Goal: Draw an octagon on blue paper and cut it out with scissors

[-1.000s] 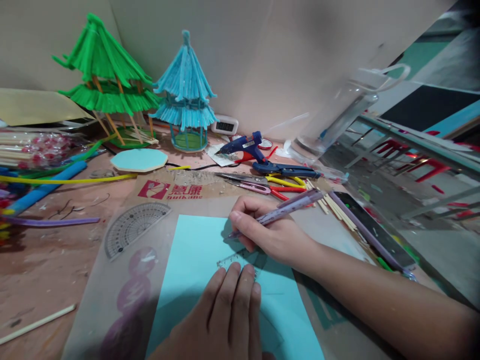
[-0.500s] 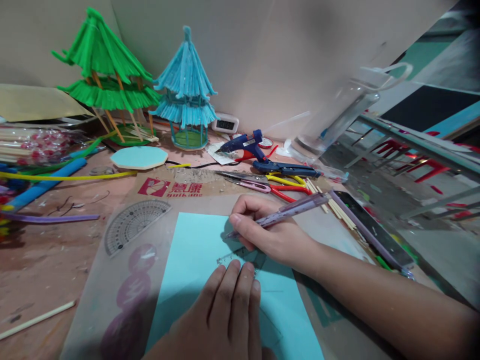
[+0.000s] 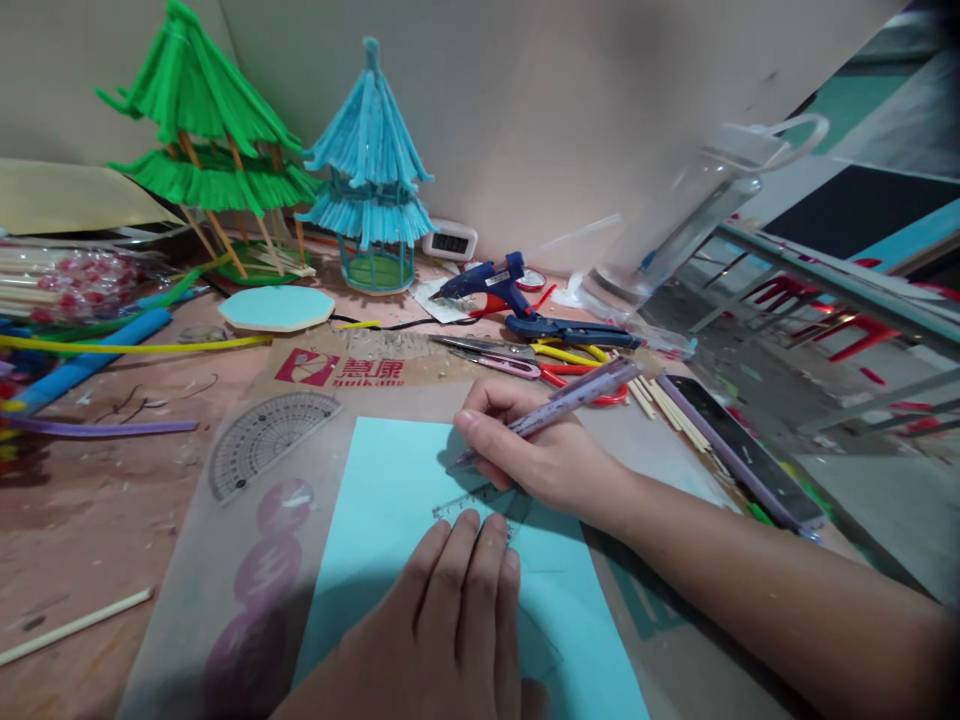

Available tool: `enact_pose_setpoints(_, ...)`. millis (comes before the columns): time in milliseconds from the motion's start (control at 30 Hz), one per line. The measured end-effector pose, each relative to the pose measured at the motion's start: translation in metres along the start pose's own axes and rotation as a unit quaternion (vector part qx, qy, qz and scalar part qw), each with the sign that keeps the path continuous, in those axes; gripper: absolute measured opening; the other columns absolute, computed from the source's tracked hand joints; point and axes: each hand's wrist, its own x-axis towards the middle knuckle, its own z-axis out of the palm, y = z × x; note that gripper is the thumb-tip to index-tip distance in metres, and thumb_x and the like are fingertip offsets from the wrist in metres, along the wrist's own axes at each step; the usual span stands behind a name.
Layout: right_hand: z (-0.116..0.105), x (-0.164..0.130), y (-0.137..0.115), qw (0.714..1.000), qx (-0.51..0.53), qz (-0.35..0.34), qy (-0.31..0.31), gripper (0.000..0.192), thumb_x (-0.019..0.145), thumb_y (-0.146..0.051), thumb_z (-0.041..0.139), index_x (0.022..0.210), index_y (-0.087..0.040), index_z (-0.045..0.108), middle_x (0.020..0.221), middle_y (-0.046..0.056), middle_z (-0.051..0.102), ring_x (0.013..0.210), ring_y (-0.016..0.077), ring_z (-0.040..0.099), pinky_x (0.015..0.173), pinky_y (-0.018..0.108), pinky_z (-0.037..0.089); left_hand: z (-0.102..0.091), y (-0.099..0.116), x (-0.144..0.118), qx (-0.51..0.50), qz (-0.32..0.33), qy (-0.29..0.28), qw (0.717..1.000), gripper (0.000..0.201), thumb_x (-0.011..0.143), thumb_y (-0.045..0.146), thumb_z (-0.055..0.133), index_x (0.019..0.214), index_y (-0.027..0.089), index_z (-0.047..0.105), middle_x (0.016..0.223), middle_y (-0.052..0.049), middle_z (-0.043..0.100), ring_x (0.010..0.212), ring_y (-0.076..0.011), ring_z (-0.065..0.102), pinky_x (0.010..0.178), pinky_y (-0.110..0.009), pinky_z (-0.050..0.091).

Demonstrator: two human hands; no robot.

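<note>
A pale lilac pen (image 3: 559, 405) slants down to the left, its tip on a light-blue sheet of paper (image 3: 390, 500) that lies flat near the front edge of the bench, long side running away from that edge. A small clear ruler (image 3: 469, 503) lies flat on the sheet toward its right edge, just below the pen tip, partly hidden.

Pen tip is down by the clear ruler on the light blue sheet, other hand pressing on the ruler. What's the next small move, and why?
Probably draw the purple pen along the clear plastic ruler's edge. The right hand holds the pen in a writing grip with its tip on the light blue paper sheet just beside the ruler, and the left hand's fingertips press the ruler flat, so it looks steadied for a straight line.
</note>
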Motion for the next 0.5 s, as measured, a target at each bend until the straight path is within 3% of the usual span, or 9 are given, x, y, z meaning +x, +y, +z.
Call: enact_pose_setpoints(500, 0.0013, 0.0013, -0.0004, 1.0, 0.013, 0.004, -0.002, 0.03, 0.094, -0.038, 0.06, 0.073, -0.02, 0.049, 0.046, -0.009, 0.045, 0.041, 0.006, 0.038, 0.041, 0.018, 0.027, -0.0028, 0.0009, 0.0007, -0.009, -0.011, -0.007, 1.0, 0.04, 0.105, 0.028, 0.032, 0.124, 0.005, 0.058, 0.122, -0.012, 0.072, 0.111, -0.0269, 0.067, 0.099, -0.042, 0.041)
